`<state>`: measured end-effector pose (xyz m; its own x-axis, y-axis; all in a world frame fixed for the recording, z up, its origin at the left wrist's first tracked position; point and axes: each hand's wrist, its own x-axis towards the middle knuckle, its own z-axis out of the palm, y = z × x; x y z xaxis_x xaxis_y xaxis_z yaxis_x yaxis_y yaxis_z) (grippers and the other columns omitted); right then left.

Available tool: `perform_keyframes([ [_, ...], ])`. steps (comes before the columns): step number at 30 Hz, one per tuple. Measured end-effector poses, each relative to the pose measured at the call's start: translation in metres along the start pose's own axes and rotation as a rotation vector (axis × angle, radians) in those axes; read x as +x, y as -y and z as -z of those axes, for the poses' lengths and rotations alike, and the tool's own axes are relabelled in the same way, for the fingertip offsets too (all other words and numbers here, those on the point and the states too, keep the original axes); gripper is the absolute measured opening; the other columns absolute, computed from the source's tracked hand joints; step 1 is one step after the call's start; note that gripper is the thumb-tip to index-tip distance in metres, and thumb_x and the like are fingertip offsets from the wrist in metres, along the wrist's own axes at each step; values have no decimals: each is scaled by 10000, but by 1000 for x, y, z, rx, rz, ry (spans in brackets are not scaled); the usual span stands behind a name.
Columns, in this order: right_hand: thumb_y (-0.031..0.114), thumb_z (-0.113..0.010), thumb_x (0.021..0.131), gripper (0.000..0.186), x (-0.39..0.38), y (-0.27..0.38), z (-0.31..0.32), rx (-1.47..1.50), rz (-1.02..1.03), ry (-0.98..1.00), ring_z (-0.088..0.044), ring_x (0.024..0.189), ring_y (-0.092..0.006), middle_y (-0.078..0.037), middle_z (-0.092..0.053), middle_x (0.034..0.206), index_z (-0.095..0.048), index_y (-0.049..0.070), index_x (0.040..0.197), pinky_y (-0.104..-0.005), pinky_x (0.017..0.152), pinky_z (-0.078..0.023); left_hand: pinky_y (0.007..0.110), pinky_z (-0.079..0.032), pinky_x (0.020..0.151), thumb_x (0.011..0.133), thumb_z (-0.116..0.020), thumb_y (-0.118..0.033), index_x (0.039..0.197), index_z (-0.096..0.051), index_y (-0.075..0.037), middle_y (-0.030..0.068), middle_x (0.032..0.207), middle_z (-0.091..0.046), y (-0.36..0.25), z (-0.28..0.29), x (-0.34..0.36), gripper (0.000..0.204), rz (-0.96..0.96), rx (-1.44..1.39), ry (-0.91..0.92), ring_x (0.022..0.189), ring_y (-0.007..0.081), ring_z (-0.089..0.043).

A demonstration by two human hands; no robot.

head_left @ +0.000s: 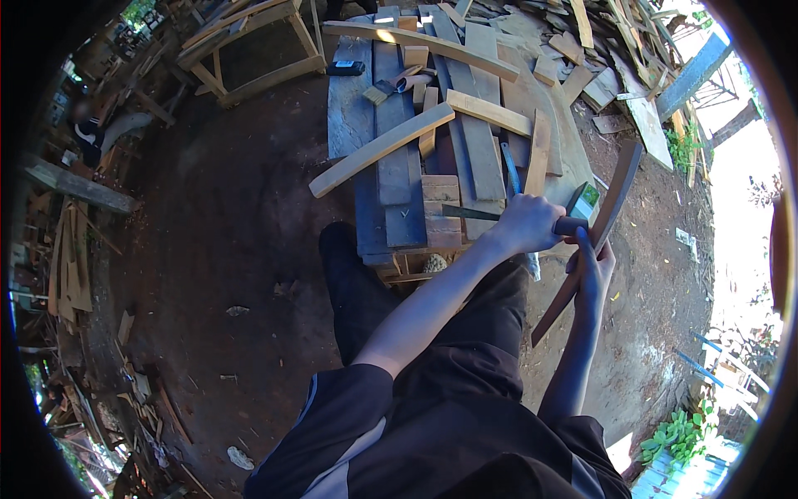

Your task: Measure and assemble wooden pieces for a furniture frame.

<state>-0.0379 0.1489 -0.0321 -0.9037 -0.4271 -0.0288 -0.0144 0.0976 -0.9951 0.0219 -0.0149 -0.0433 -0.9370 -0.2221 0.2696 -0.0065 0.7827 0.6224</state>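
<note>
My left hand [528,224] is closed around the handle of a tool with a long dark blade [467,213] that points left over the bench. My right hand [592,268] grips a dark, slightly curved wooden slat [617,193], which stands tilted from lower left to upper right beside the bench's right end. The two hands nearly touch. A small green and white block [585,198] shows just above them, against the slat. Whether the blade touches the slat is hidden by my left hand.
A workbench of rough planks [391,183] carries several loose boards, among them a long pale slat [381,150]. A wooden frame [249,50] stands at the far left. Scrap wood [582,50] is piled at the upper right. Another person [87,125] crouches at the left. The ground is bare earth [216,274].
</note>
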Motion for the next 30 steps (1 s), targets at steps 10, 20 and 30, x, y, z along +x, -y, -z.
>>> perform_keyframes([
  [10, 128, -674, 904, 197, -1, 10, -2, 7, 47, 32, -515, 504, -72, -66, -652, 815, -613, 2, 1043, -208, 449, -404, 417, -469, 906, 823, -727, -236, 1173, -576, -99, 86, 1067, -615, 6, 33, -82, 405, -216, 56, -455, 1049, 296, -596],
  [20, 147, -671, 906, 200, -3, 21, -10, -17, 66, 9, -506, 505, -70, -65, -656, 794, -621, 1, 1033, -209, 454, -400, 331, -500, 599, 835, -705, -142, 927, -591, -50, 69, 775, -638, 52, 5, -190, 173, -172, 109, -815, 683, 246, -650],
  [30, 203, -662, 913, 242, -9, 27, -10, -89, 59, 13, -504, 522, -69, -60, -641, 819, -618, -3, 1033, -205, 463, -395, 325, -491, 581, 836, -707, -141, 926, -588, -42, 75, 757, -627, 55, -10, -188, 179, -207, 102, -860, 664, 243, -643],
])
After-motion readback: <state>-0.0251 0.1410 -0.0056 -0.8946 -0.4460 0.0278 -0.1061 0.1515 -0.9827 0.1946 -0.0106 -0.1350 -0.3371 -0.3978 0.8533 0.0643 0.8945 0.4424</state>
